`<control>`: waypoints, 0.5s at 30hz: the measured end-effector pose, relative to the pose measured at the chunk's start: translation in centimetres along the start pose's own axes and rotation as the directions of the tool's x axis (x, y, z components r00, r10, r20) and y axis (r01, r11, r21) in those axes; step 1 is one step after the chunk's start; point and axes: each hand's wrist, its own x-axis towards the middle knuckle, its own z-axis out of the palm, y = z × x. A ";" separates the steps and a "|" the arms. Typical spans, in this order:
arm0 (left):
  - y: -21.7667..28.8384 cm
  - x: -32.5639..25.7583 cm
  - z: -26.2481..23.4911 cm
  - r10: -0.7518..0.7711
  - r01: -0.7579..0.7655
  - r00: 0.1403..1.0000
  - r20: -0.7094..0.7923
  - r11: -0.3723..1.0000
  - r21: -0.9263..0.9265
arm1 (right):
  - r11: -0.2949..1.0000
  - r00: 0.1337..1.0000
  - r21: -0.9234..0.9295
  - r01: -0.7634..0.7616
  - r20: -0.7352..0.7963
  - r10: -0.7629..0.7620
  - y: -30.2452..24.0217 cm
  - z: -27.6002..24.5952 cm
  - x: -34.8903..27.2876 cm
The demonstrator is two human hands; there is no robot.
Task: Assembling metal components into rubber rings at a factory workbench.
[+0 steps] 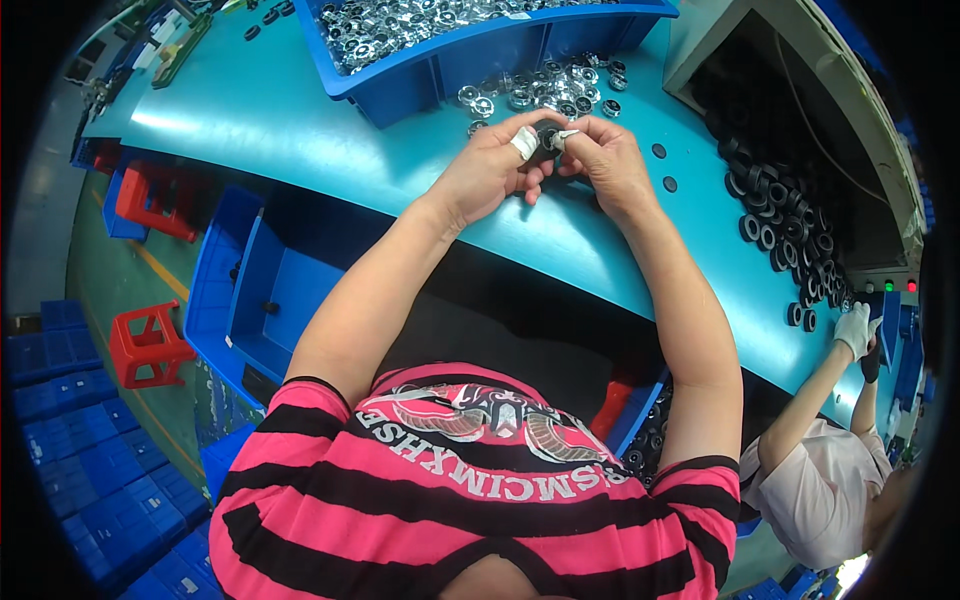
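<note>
Over the turquoise table (330, 150), my left hand (485, 168) and my right hand (612, 168) meet, fingers bent around a small black round part (546, 130). White tape wraps a finger on the left hand, and something white also shows at the right thumb tip. Fingers hide much of the part. Just beyond my hands lie loose shiny silver round parts (548, 92), in front of a blue bin (400, 85) heaped with similar pieces. Two small black discs, a farther one (658, 151) and a nearer one (670, 184), rest right of my right hand.
Black rings (785, 225) spill from a pale-framed opening (690, 60) at the right. Below the table's left edge sits a blue crate (290, 290); red stools (148, 343) stand farther left. At the far right a co-worker's white-gloved hand (853, 330) reaches over the table.
</note>
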 end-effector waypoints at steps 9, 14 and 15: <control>-0.4 0.2 0.2 0.009 -0.010 0.999 -0.052 1.000 -0.022 | 0.995 1.000 0.101 -0.015 0.027 0.012 0.6 0.3 0.3; -0.2 0.2 -1.0 0.022 -0.021 1.000 0.000 0.957 -0.290 | 0.966 0.988 0.235 -0.111 0.130 0.082 -0.2 -0.6 0.4; -0.3 0.1 -1.0 0.051 -0.060 0.998 -0.044 0.969 -0.238 | 0.970 0.990 0.224 -0.099 0.124 0.073 -0.4 -0.5 0.3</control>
